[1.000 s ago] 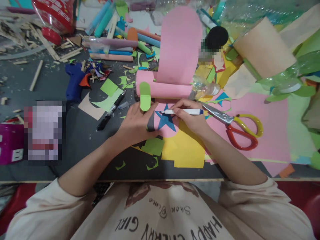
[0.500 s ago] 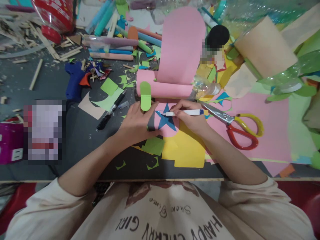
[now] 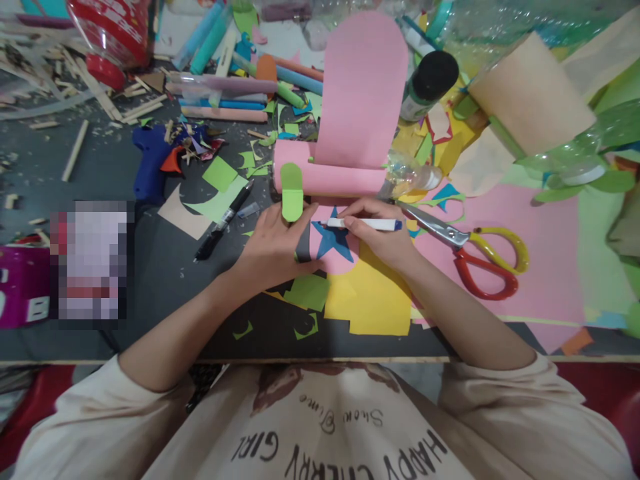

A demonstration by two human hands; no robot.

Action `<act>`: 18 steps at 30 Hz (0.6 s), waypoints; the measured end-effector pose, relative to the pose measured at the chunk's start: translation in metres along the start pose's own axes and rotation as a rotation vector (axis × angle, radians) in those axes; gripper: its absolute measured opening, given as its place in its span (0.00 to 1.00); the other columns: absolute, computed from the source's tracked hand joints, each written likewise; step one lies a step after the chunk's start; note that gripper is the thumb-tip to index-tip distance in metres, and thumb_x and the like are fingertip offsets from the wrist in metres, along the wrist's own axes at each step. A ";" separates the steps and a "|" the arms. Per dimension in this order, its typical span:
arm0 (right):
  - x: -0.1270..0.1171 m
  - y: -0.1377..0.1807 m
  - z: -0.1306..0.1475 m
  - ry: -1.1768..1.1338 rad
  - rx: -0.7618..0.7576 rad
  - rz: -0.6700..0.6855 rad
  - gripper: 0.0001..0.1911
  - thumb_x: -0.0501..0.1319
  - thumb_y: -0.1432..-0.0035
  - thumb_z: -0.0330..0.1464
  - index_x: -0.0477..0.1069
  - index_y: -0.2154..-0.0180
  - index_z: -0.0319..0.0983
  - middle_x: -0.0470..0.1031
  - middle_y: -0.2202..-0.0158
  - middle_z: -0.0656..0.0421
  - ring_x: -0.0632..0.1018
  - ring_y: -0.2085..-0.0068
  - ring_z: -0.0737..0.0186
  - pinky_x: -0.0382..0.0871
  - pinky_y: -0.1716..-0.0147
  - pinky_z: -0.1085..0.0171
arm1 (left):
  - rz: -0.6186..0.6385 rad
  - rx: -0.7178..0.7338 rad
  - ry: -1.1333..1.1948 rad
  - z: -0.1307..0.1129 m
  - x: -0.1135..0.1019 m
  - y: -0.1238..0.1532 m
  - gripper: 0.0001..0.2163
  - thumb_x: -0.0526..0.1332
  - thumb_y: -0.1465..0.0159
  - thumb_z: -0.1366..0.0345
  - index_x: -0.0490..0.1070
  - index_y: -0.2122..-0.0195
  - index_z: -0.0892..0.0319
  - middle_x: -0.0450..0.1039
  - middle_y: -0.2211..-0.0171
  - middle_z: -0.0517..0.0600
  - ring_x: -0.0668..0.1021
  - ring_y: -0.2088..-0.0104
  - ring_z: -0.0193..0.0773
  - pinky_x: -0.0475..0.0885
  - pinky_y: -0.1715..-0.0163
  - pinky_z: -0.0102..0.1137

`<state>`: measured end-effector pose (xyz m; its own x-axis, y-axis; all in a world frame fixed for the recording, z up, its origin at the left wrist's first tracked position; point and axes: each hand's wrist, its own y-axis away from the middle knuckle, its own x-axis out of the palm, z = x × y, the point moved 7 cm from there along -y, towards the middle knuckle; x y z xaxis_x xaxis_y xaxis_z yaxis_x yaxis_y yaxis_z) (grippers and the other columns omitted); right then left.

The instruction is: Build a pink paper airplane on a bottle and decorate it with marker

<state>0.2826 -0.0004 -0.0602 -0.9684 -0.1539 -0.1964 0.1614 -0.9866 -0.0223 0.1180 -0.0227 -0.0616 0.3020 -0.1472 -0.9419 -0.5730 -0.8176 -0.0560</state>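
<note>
My right hand (image 3: 373,230) pinches a white marker (image 3: 365,224) with a dark blue end. Its tip meets the upper left part of a blue paper star (image 3: 334,243). That star lies on a pink paper piece with a rounded lower edge (image 3: 343,267). At the pink piece's left edge, my left hand (image 3: 277,240) rests flat, thumb and fingers apart. A light green paper tab (image 3: 293,200) hangs over its knuckles from a pink-wrapped bottle (image 3: 340,179). Yellow paper (image 3: 373,303) sticks out beneath the pink piece.
Red-and-yellow-handled scissors (image 3: 460,243) lie right of my right hand. On the left are a black pen (image 3: 223,223), a blue glue gun (image 3: 150,163) and a pixelated object (image 3: 93,260). A black-capped bottle (image 3: 435,77) and paper scraps crowd the back.
The marker's tip has shifted slightly left and up over the star, with my right hand following. My left hand stays in place.
</note>
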 end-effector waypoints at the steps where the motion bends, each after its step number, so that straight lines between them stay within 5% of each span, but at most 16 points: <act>1: 0.000 0.000 0.000 0.006 0.003 0.000 0.05 0.65 0.46 0.34 0.75 0.73 0.41 0.78 0.73 0.61 0.76 0.70 0.63 0.69 0.70 0.64 | 0.003 -0.003 0.000 0.000 0.000 0.000 0.38 0.67 0.41 0.51 0.61 0.34 0.66 0.67 0.39 0.69 0.70 0.40 0.65 0.65 0.40 0.53; 12: -0.008 -0.003 -0.006 -0.052 0.065 -0.093 0.07 0.57 0.52 0.29 0.71 0.78 0.41 0.73 0.80 0.63 0.72 0.77 0.66 0.68 0.74 0.65 | 0.017 -0.004 0.028 0.001 0.001 -0.001 0.38 0.66 0.39 0.50 0.60 0.33 0.67 0.67 0.39 0.70 0.70 0.40 0.67 0.64 0.40 0.56; 18: -0.004 -0.001 -0.002 -0.002 -0.015 -0.055 0.05 0.63 0.48 0.33 0.74 0.75 0.41 0.79 0.74 0.62 0.77 0.71 0.63 0.72 0.70 0.63 | 0.016 -0.020 0.040 0.001 0.002 -0.001 0.37 0.65 0.39 0.50 0.60 0.33 0.66 0.67 0.39 0.69 0.68 0.39 0.66 0.62 0.39 0.56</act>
<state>0.2866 0.0012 -0.0612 -0.9762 -0.0998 -0.1927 0.1108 -0.9927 -0.0473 0.1184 -0.0221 -0.0638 0.3235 -0.1825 -0.9285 -0.5628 -0.8259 -0.0338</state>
